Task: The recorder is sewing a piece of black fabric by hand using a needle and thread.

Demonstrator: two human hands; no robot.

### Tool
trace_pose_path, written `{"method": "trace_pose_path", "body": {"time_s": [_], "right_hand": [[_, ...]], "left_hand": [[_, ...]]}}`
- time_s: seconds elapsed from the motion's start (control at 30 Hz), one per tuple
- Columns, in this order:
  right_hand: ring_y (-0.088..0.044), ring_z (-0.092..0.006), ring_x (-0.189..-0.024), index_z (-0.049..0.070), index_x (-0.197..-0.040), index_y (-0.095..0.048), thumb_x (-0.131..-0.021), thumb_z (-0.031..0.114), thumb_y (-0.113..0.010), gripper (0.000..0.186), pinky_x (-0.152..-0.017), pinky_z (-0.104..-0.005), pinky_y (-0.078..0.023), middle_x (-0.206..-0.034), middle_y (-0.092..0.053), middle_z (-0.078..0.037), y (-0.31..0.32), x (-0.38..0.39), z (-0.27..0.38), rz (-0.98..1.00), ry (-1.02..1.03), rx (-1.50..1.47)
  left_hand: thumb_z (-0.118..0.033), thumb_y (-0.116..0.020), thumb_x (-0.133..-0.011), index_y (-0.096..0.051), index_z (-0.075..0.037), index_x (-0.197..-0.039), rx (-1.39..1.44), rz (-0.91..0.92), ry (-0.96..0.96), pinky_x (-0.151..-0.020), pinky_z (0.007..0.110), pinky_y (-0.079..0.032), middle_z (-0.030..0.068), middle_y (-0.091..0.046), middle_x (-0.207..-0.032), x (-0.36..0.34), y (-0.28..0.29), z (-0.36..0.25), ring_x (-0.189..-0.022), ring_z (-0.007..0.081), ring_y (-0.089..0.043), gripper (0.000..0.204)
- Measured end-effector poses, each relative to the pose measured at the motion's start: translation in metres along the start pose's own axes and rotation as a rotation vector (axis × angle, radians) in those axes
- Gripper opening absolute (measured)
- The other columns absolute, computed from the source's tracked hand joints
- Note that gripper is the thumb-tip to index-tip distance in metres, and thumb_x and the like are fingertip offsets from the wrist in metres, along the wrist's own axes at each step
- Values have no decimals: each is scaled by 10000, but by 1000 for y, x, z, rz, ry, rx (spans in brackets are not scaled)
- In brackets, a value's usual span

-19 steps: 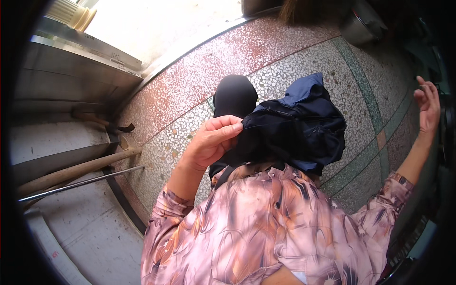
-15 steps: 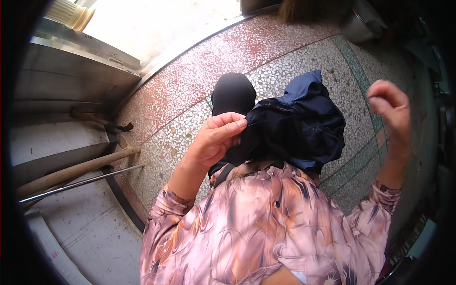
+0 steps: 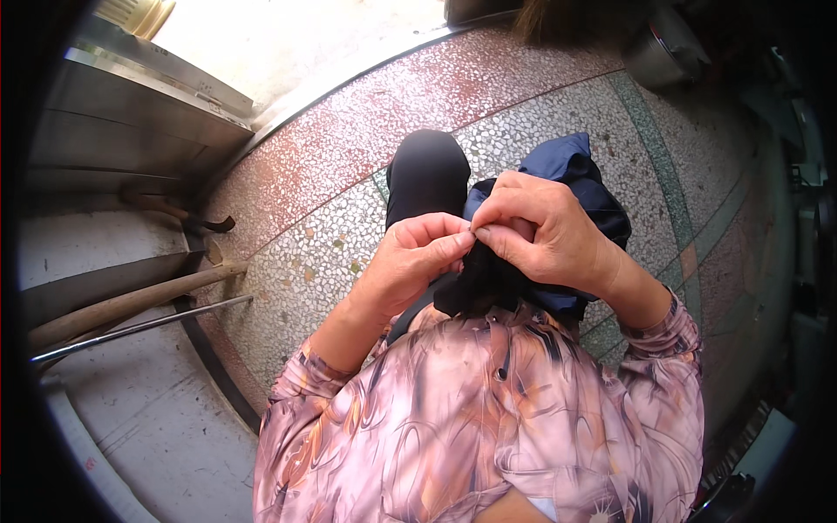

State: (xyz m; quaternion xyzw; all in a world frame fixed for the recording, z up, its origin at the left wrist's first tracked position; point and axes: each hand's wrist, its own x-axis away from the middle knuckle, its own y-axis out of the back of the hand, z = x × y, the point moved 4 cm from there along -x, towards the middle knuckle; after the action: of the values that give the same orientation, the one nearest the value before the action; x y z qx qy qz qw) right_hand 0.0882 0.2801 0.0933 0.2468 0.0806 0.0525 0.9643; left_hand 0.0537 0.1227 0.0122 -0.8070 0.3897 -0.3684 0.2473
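Note:
A crumpled navy-and-black cloth garment (image 3: 602,205) lies across my lap, over my right leg. My left hand (image 3: 410,261) is closed, pinching an edge of the dark cloth between thumb and forefinger. Right beside it my right hand (image 3: 549,231) is closed in a pinch, its thumb and forefinger meeting the left fingertips at the cloth's edge. Whatever sits between the right fingertips is too small to make out. Both hands cover part of the garment. My left knee (image 3: 427,174), in black trousers, shows beyond the left hand.
To the left, a wooden pole (image 3: 139,305) and a thin metal rod (image 3: 148,327) jut out near a curved-ended tool (image 3: 179,209). A metal door (image 3: 131,131) stands by the bright doorway. A grey bucket (image 3: 664,52) sits far right on the speckled floor (image 3: 296,235).
My right hand has come in from the far right, where it was raised away from the cloth, to meet my left fingertips. The left hand keeps its pinch on the cloth.

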Motion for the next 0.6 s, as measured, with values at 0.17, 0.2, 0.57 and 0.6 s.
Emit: {"method": "trace_pose_path", "body": {"time_s": [0.17,0.2,0.57,0.6], "right_hand": [[-571,-205,-620,29,-751,-638,-753,26,-629,10,-559,-303,-444,-736,-583,-85,4,-5,-1,38,-69,43],[-571,-205,-620,29,-751,-638,-753,26,-629,10,-559,-303,-444,-736,-583,-85,5,-4,-2,35,-71,44],[-549,-185,-618,12,-881,-573,-762,28,-622,129,-592,-299,-449,-785,-538,-96,10,18,-13,28,-132,110],[-558,-181,-615,9,-856,-583,-768,31,-622,100,-591,-300,-452,-771,-554,-100,11,19,-13,-11,-68,128]], "left_hand": [[-99,-674,-867,-634,-9,-1016,-19,61,-24,-705,191,-472,1,-635,-891,-1,-1,-3,-782,53,-570,179],[-99,-674,-867,-634,-9,-1016,-20,63,-22,-705,191,-472,1,-635,-891,-2,-1,-3,-782,53,-570,179],[-88,-679,-862,-623,-14,-979,-8,31,-32,-680,185,-477,5,-638,-866,-8,-3,-4,-748,53,-580,150],[-88,-679,-862,-623,-14,-979,-12,38,-29,-680,185,-477,5,-638,-866,-10,-4,-4,-748,53,-580,150]]}}
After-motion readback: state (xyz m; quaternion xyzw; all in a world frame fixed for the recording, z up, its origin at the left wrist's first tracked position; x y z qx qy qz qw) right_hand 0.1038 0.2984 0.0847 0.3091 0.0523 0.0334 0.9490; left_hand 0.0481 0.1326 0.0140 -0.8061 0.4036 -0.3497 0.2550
